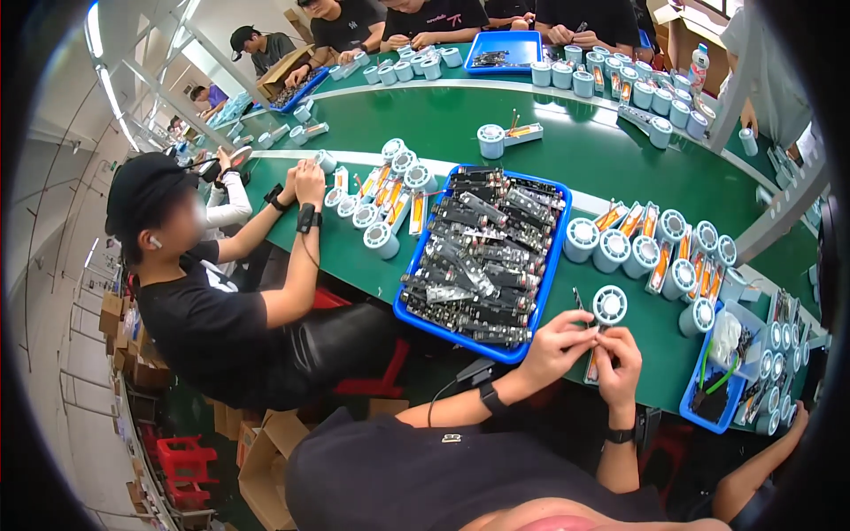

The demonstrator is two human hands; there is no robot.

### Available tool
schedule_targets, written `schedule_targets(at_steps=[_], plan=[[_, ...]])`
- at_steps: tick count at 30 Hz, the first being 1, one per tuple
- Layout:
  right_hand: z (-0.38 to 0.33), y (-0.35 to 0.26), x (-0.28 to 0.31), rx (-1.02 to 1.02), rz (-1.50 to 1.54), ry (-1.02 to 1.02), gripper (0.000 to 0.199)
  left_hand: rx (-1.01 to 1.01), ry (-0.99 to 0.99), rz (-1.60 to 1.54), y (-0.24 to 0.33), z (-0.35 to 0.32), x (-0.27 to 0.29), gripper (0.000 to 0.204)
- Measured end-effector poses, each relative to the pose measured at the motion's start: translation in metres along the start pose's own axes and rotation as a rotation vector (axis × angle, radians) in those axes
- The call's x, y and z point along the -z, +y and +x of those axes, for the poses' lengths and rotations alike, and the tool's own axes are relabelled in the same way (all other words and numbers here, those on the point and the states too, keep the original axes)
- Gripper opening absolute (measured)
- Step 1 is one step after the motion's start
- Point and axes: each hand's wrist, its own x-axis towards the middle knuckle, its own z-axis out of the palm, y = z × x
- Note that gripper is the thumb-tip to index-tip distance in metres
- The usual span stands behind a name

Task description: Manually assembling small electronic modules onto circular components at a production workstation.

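Both my hands pinched on a small part at the green desk's near edge.

My left hand point(560, 341) and right hand point(620, 354) closed together on an orange-and-grey strip point(591, 365) beside a pale round spool point(610, 304). Left stood a blue tray point(542, 281) of dark parts; beyond, rows of spools point(660, 243) on the desk point(460, 119).

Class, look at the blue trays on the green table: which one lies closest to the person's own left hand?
The large blue tray heaped with dark parts, just left of the left hand. The other blue trays sit to the right or far across the table.
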Motion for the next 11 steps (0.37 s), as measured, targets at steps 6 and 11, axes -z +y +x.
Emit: schedule_targets(at_steps=[6, 11], plan=[[0.002, 0.005, 0.0026, -0.009, 0.016, -0.042, 0.012, -0.008, -0.03, -0.007, -0.0029, 0.0002, 0.0012, 0.017], [0.0043, 0.0057, 0.0015, -0.03, 0.006, -0.022, 0.015, 0.01, -0.04, 0.002, -0.0031, 0.0014, 0.0016, 0.017]])
